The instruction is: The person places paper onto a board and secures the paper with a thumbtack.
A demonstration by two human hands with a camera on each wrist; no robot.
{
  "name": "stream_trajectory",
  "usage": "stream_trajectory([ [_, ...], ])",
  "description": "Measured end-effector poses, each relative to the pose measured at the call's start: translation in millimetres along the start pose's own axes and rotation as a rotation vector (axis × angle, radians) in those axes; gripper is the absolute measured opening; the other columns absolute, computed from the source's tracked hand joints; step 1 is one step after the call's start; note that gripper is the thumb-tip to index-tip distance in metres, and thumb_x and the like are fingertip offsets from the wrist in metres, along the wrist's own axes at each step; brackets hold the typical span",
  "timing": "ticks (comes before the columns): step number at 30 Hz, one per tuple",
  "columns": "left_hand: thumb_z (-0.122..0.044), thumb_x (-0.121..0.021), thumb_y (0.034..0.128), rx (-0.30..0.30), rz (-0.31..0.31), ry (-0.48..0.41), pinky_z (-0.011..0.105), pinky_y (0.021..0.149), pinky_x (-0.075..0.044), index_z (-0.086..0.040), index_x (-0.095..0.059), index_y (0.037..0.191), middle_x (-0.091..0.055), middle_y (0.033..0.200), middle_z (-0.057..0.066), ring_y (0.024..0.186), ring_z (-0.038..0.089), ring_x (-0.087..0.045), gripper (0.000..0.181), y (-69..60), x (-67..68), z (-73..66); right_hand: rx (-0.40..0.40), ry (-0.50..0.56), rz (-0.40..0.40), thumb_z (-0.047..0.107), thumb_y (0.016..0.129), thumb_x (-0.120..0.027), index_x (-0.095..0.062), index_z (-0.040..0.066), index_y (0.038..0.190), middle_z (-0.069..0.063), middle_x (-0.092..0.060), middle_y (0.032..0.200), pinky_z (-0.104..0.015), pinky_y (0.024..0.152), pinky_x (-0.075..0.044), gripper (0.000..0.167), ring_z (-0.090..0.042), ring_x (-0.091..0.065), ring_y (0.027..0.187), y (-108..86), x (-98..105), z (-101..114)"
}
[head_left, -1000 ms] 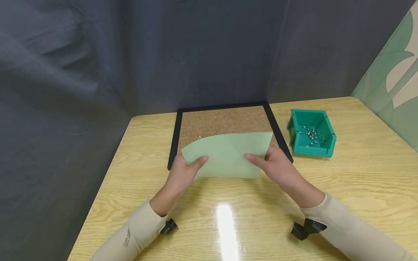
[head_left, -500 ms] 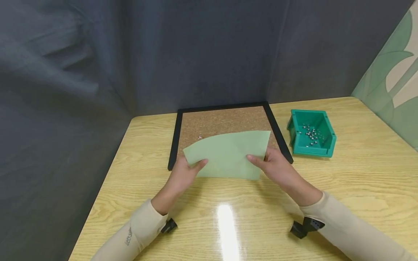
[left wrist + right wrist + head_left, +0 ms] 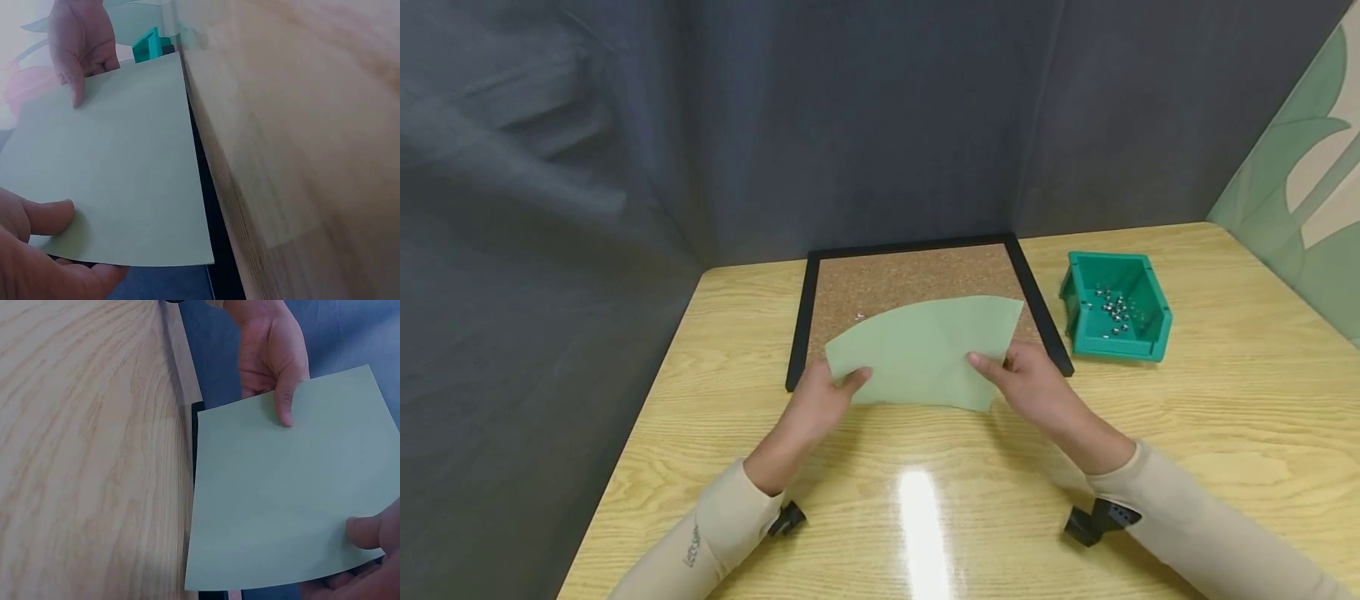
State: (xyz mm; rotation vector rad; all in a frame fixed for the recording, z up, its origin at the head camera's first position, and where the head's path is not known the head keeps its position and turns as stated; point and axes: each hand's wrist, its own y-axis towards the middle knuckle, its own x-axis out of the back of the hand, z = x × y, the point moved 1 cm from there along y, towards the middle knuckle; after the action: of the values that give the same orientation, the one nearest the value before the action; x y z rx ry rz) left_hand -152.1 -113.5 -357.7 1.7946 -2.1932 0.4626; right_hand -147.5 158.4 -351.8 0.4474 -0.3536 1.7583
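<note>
Between both hands a sheet of light green paper (image 3: 925, 350) is held up above the table, its top edge bowed. My left hand (image 3: 816, 404) pinches the left edge, thumb on the near face and fingers behind. At the opposite edge my right hand (image 3: 1037, 387) pinches it the same way. Both wrist views show the thumbs lying on the paper (image 3: 119, 169), and the fingers are partly hidden under it. Behind the sheet lies a cork board (image 3: 917, 275) with a black frame; the paper covers its near part. A small shiny pin (image 3: 860, 316) shows on the cork.
To the right of the board stands a green plastic bin (image 3: 1116, 346) with several small shiny pins (image 3: 1116, 310) inside. The wooden table (image 3: 850, 517) reaches a dark curtain (image 3: 880, 125) at the back and left. A leaf-patterned wall (image 3: 1315, 192) is at the right.
The paper has shifted slightly, its upper left corner a little to the right and its lower edge slightly up. Both hands keep their grip.
</note>
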Motion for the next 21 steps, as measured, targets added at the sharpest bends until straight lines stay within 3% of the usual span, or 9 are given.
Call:
stream_trajectory([
  [6, -0.015, -0.061, 0.0997, 0.006, 0.025, 0.014, 0.056, 0.115, -0.035, -0.006, -0.039, 0.148, -0.046, 0.15, 0.017, 0.143, 0.037, -0.04, 0.054, -1.9, -1.8, 1.4, 0.021, 0.001, 0.007, 0.025, 0.105, -0.051, -0.062, -0.002, 0.131, -0.019, -0.064, 0.132, -0.057, 0.106, -0.044, 0.039, -0.035, -0.055, 0.131, -0.8, -1.0, 0.0],
  [11, -0.015, -0.06, 0.0999, -0.001, 0.014, 0.005, 0.057, 0.114, -0.035, -0.005, -0.041, 0.146, -0.048, 0.147, 0.017, 0.141, 0.037, -0.042, 0.051, -2.5, -3.4, 3.3, 0.02, 0.01, 0.002, 0.024, 0.104, -0.052, -0.061, 0.0, 0.132, -0.018, -0.064, 0.133, -0.057, 0.107, -0.044, 0.037, -0.035, -0.054, 0.132, -0.6, -1.8, -0.4],
  [15, -0.015, -0.059, 0.1006, 0.011, 0.041, 0.016, 0.057, 0.113, -0.038, -0.004, -0.042, 0.145, -0.049, 0.146, 0.019, 0.14, 0.038, -0.044, 0.049, -2.4, -5.2, 7.2, 0.01, 0.011, 0.019, 0.023, 0.105, -0.052, -0.061, -0.001, 0.132, -0.019, -0.063, 0.134, -0.056, 0.107, -0.044, 0.038, -0.035, -0.053, 0.133, 0.3, -3.6, -3.3],
  [21, -0.013, -0.057, 0.1011, 0.014, 0.049, 0.006, 0.057, 0.115, -0.034, -0.004, -0.039, 0.147, -0.046, 0.149, 0.019, 0.143, 0.037, -0.04, 0.05, -2.0, -5.3, 5.4, -0.015, 0.049, 0.02, 0.025, 0.105, -0.051, -0.057, 0.001, 0.136, -0.018, -0.06, 0.138, -0.058, 0.11, -0.039, 0.04, -0.035, -0.049, 0.137, -0.7, -3.6, -4.9],
])
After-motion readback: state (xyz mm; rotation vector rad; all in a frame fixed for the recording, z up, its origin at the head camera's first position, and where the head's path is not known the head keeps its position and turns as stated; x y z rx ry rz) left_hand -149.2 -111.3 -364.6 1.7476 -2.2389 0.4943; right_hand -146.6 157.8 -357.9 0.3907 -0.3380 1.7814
